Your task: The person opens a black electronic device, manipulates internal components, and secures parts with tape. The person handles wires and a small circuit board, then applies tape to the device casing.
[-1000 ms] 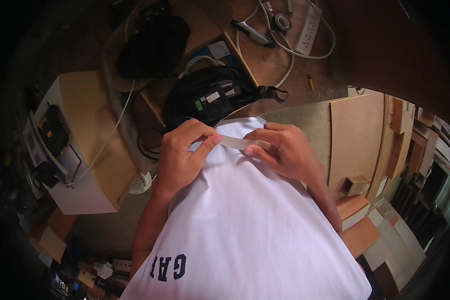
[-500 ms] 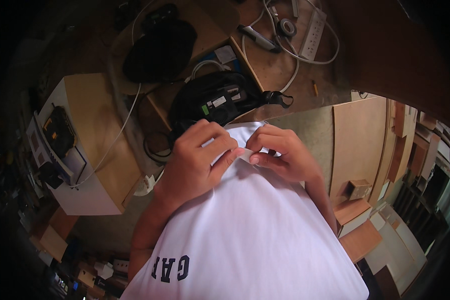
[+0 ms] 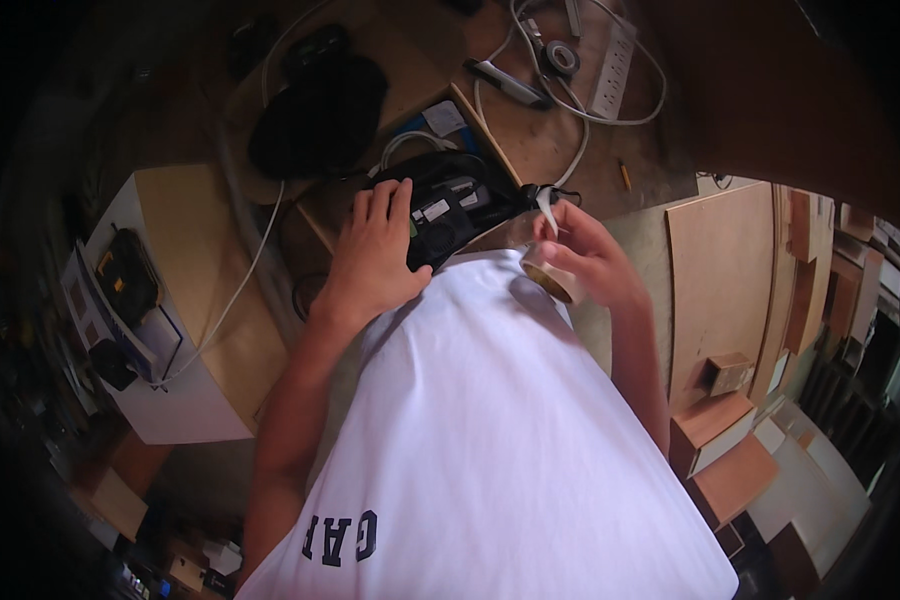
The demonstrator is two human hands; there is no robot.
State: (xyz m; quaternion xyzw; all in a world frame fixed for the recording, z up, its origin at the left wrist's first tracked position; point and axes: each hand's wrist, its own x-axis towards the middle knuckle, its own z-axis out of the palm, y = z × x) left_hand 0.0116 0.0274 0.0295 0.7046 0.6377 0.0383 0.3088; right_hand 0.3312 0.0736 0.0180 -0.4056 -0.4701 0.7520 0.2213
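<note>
My left hand (image 3: pixel 368 255) lies on the near left edge of a black bag (image 3: pixel 450 165), fingers stretched out and thumb apart. On the bag sits a black device with pale labels (image 3: pixel 432 211), partly covered by that hand. To the right, just above my white shirt, my right hand (image 3: pixel 595 258) is closed on a roll of tape (image 3: pixel 548 278) with a brownish core. A white strip (image 3: pixel 547 212) sticks up curled from between its fingertips; whether it joins the roll I cannot tell.
The bag rests in an open wooden drawer or box (image 3: pixel 490 130) holding white cable. Beyond lie a power strip (image 3: pixel 613 78), a grey tape roll (image 3: pixel 562 58), a utility knife (image 3: pixel 510 83) and an orange pencil-like stick (image 3: pixel 625 175). A pale cabinet (image 3: pixel 195 290) stands left; wooden boards (image 3: pixel 725 290) lean right.
My hands have moved apart from the small white piece they both pinched. The left has gone onto the bag; the right has shifted right, with the tape roll now showing.
</note>
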